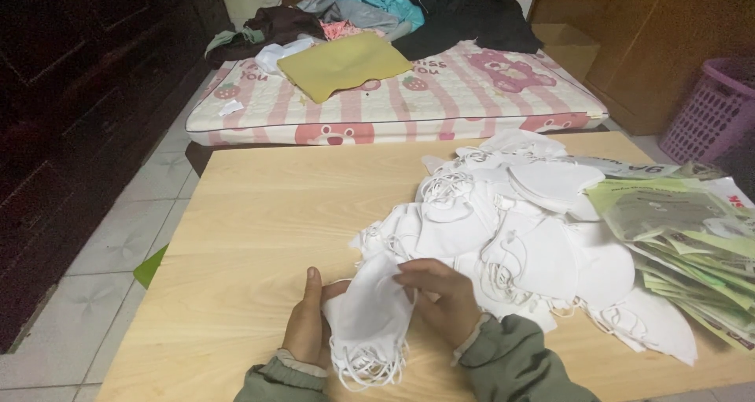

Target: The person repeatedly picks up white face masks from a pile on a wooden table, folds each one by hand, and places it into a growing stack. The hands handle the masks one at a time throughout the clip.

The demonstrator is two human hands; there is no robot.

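hands — two — hold one white mask.

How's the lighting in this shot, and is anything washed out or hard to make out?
Head view: dim, soft light. The left hand and right hand holding a white mask stack read clearly; the mask pile is bright, its folds faint; the dark wall at left is nearly black.

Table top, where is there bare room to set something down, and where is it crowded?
The table is bare left of the mask pile, from its far edge to the left hand. The right side is crowded: masks, then green packets at the right edge. Both hands, with the right hand, hold a mask stack.
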